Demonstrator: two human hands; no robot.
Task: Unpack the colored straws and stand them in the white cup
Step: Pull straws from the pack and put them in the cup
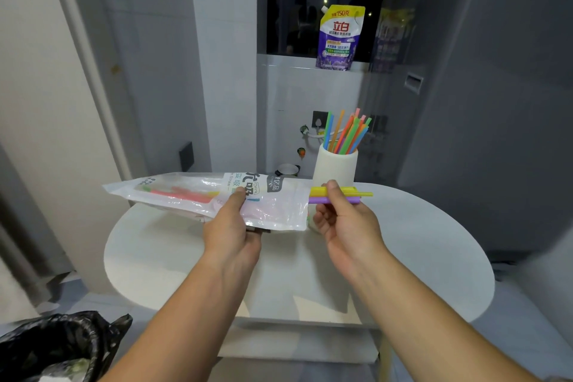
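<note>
My left hand [231,226] grips a clear plastic straw packet [192,195] held level above the white table, its open end pointing right. Pink, yellow and green straws still lie inside it. My right hand [344,220] pinches a yellow and a purple straw [350,197] that stick out of the packet's mouth to the right. Just behind them stands the white cup [336,166], holding several upright straws [345,133] in orange, green, blue and pink.
The round white table [418,257] fills the middle of the view. A purple detergent pouch [339,37] stands on the window ledge behind. A black rubbish bag [59,347] sits on the floor at bottom left. A grey appliance [496,102] rises on the right.
</note>
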